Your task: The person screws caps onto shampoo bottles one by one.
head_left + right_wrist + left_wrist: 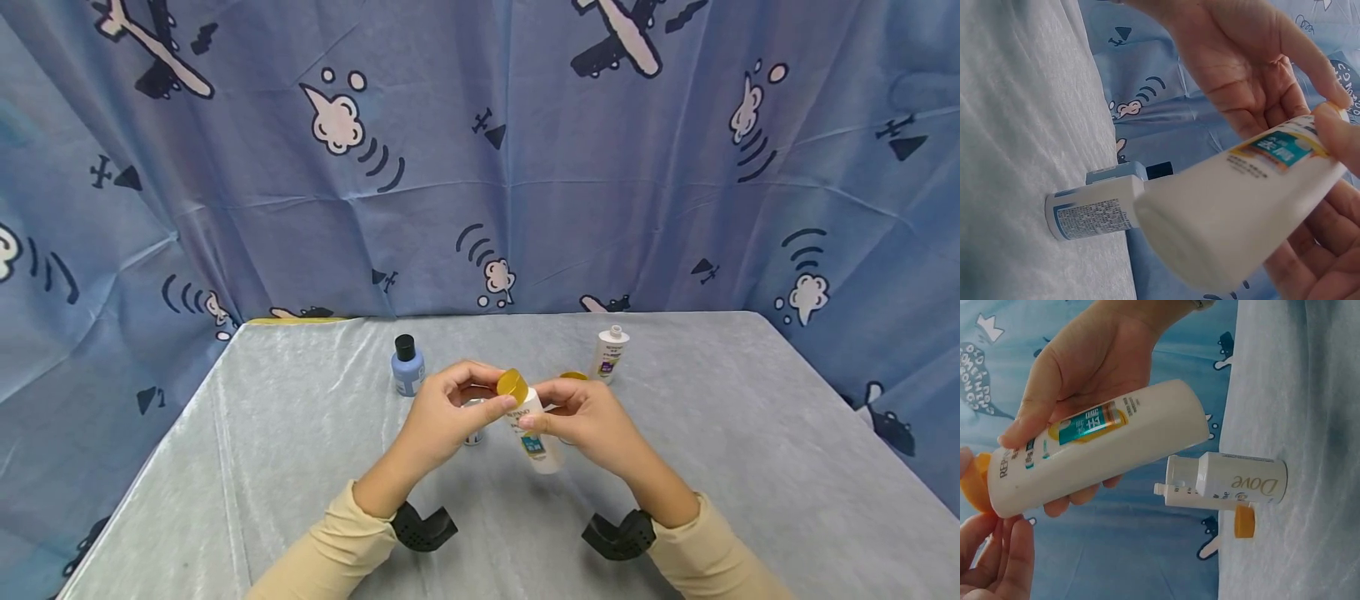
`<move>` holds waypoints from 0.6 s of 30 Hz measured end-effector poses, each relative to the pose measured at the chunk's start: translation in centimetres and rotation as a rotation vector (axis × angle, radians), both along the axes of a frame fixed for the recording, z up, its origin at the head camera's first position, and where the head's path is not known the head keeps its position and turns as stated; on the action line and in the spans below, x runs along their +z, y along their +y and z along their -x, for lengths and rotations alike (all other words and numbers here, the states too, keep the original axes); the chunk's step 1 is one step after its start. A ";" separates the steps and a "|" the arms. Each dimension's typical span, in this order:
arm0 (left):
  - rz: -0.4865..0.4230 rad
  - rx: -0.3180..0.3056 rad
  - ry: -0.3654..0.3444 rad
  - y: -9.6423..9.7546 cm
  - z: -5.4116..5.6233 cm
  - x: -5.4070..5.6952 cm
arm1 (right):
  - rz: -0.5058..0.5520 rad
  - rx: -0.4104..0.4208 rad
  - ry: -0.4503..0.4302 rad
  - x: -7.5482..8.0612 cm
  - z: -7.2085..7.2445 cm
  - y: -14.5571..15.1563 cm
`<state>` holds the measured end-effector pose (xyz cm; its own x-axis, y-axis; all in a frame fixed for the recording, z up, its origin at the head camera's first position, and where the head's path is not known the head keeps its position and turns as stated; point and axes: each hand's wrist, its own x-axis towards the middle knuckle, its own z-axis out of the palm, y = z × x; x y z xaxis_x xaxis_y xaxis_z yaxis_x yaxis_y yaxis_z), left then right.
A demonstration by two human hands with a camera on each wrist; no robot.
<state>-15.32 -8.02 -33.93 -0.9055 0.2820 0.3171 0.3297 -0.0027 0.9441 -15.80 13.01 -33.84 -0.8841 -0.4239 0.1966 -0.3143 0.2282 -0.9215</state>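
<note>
A white bottle [543, 454] with a teal label is held tilted above the table, its base toward the lower right in the head view. My right hand [592, 421] grips its upper body between thumb and fingers. At its top, my left hand [450, 412] pinches the yellow cap [513, 386] with thumb and fingertips. The cap sits at an angle over the bottle's top. In the left wrist view, the bottle's body [1147, 431] crosses in front of my right hand [1094, 369]. The right wrist view shows the bottle's base [1185, 244] close up.
A blue bottle [408, 375] with a black cap stands back left; a white bottle [1094, 209] with blue bands is near it. Behind my right hand are a Dove bottle [1244, 478], a loose yellow cap [1244, 522] and an uncapped white bottle [609, 354]. A patterned curtain [510, 167] hangs behind.
</note>
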 end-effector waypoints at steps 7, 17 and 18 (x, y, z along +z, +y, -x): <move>-0.012 -0.039 -0.002 -0.1 0.0 0.2 | 0.018 0.029 -0.006 0.1 0.1 0.2; -0.046 -0.110 -0.023 -0.5 0.1 0.1 | 0.059 0.095 -0.041 0.1 0.1 0.5; -0.046 -0.114 -0.029 -0.5 0.1 0.1 | 0.061 0.100 -0.042 0.1 0.2 0.5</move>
